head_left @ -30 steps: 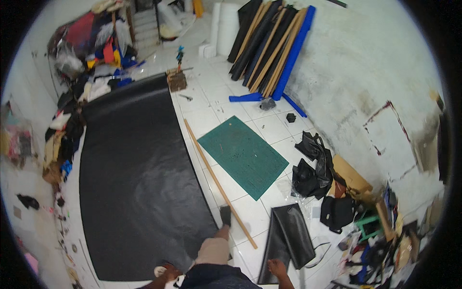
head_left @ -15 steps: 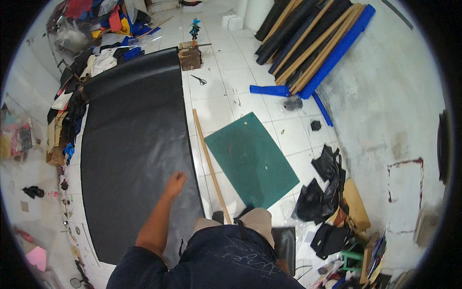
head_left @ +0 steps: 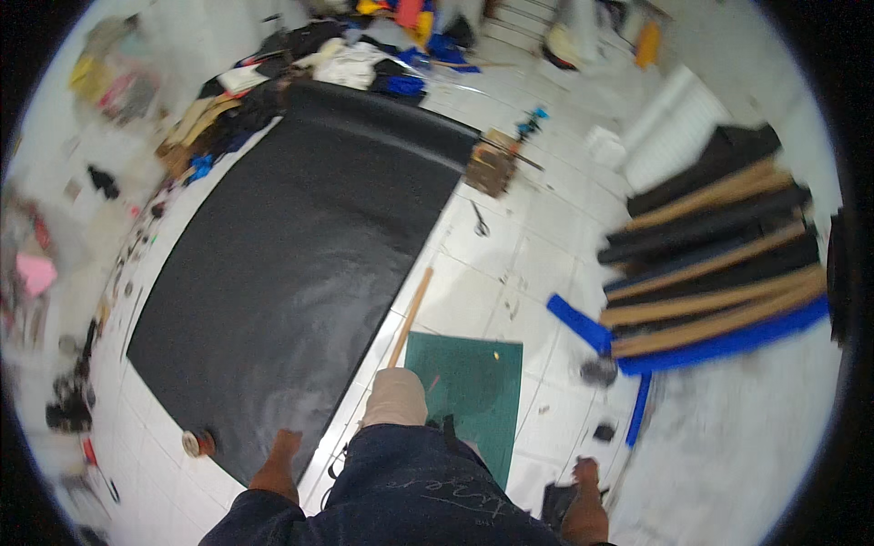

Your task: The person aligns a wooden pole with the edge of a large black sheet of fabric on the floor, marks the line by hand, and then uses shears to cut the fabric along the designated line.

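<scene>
The black sheet (head_left: 291, 255) lies spread on the white tiled floor (head_left: 533, 259), its far end curled into a thick roll; along its right edge a wooden stick (head_left: 414, 309) lies near it, with a green mat (head_left: 478, 373) farther right; a broad stretch of tile opens between the sheet and the bundled rolls (head_left: 706, 227) to its right, scissors (head_left: 480, 221) lying near its far right corner; a heap of cloth (head_left: 350, 65) crowds its far left corner, and a spool (head_left: 198, 443) sits at its near edge. The left hand (head_left: 288, 443) and right hand (head_left: 585, 471) are well apart; the left is over the sheet's near right part, the right beyond its right edge, near a dark piece (head_left: 557, 502); I cannot tell whether either grips anything. At the sheet's far right corner stands a brown box-like block (head_left: 490, 168), its inside hidden.
</scene>
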A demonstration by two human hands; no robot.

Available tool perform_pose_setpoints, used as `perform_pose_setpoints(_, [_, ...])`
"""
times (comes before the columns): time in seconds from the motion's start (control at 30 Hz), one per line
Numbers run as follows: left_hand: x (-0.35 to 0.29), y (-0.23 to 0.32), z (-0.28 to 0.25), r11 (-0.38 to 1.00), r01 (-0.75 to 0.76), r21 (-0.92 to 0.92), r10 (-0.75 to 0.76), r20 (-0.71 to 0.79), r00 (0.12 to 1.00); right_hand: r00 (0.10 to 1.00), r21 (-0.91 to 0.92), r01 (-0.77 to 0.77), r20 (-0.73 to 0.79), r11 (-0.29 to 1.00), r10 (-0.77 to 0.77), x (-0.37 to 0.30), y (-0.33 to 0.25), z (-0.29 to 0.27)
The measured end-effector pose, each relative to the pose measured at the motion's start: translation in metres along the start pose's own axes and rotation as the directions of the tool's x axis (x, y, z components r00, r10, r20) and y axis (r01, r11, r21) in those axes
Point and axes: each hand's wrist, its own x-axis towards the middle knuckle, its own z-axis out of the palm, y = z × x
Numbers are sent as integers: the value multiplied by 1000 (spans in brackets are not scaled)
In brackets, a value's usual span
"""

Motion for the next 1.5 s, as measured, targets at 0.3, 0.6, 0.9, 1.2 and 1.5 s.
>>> perform_pose_setpoints(0.3, [-37, 80, -33, 480, 728, -490, -668, 334, 665, 963, 728, 266, -168, 632, -211, 315, -374, -236])
perform_pose_setpoints(0.6, [239, 199, -424, 30, -223, -974, -477, -210, 853, 509, 382, 699, 328, 604, -796, 369, -526, -272])
perform_pose_setpoints(0.9, [341, 300, -351, 252, 53, -966, -714, -149, 685, 63, 132, 983, 422, 130, -905, 588, -608, -371])
perform_pose_setpoints(1.2, [318, 511, -363, -154, 442, -884, -338, 467, 817, -101, 123, 956, 990, 267, -95, 678, -616, -427])
perform_pose_setpoints(1.5, [473, 475, -210, -254, 426, -868, -267, 486, 832, -511, 386, 853, 754, 351, 413, 751, -670, -269])
